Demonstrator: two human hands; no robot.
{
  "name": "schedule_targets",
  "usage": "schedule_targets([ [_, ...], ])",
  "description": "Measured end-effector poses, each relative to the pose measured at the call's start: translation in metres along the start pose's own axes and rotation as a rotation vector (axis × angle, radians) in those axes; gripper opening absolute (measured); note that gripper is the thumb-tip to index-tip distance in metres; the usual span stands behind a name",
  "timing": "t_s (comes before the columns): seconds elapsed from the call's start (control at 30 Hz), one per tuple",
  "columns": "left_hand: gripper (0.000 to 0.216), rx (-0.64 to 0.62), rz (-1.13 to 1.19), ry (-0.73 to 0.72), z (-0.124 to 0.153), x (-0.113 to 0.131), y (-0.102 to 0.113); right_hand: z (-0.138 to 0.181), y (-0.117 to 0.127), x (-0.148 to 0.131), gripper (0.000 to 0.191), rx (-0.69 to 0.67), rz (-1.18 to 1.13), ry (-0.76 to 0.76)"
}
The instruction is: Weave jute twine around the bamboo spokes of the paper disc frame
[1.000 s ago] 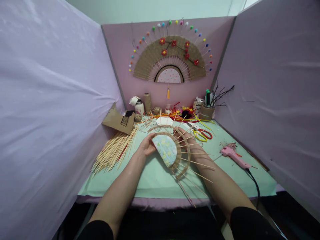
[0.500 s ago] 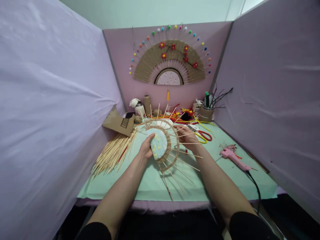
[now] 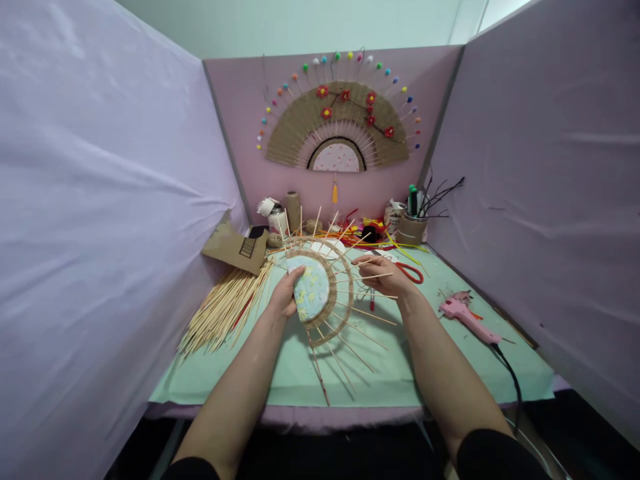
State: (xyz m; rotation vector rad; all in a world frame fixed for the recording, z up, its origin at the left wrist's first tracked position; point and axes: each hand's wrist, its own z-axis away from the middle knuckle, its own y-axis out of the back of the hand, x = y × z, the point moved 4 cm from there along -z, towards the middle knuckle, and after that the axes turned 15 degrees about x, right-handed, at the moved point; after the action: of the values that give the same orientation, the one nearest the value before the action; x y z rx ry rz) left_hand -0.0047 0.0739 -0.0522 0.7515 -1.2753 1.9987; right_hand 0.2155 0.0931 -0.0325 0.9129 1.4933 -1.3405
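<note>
My left hand (image 3: 283, 297) grips the straight edge of a half-made fan (image 3: 316, 288), a pale blue and yellow half-disc ringed with jute cord, with thin wooden skewers fanning out to the right and downward. It is held above a mint-green mat (image 3: 440, 360). My right hand (image 3: 384, 274) is closed in a pinch on the outer ends of the skewers at the fan's right side. Both forearms reach in from the bottom of the view.
A pile of wooden skewers (image 3: 225, 305) lies left of the fan beside a cardboard piece (image 3: 234, 247). A pink glue gun (image 3: 463, 311) with a black cord lies at right. Red-handled scissors (image 3: 411, 272), a pen cup (image 3: 412, 225), twine and a finished fan (image 3: 338, 123) on the back wall.
The fan has been lifted up and away from me and turned, so its skewers now point more upward and to the right. My right hand has shifted from behind the fan to the skewer ends.
</note>
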Motion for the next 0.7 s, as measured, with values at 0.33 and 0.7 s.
schedule_targets([
  [0.33, 0.026, -0.02, -0.038, 0.034, 0.003, 0.004, 0.001, 0.006, 0.008, -0.002, 0.029, -0.101, 0.016, -0.019],
  [0.7, 0.024, 0.041, -0.028, 0.004, 0.0, 0.014, 0.007, -0.006, 0.037, -0.017, 0.031, 0.34, -0.077, 0.196],
])
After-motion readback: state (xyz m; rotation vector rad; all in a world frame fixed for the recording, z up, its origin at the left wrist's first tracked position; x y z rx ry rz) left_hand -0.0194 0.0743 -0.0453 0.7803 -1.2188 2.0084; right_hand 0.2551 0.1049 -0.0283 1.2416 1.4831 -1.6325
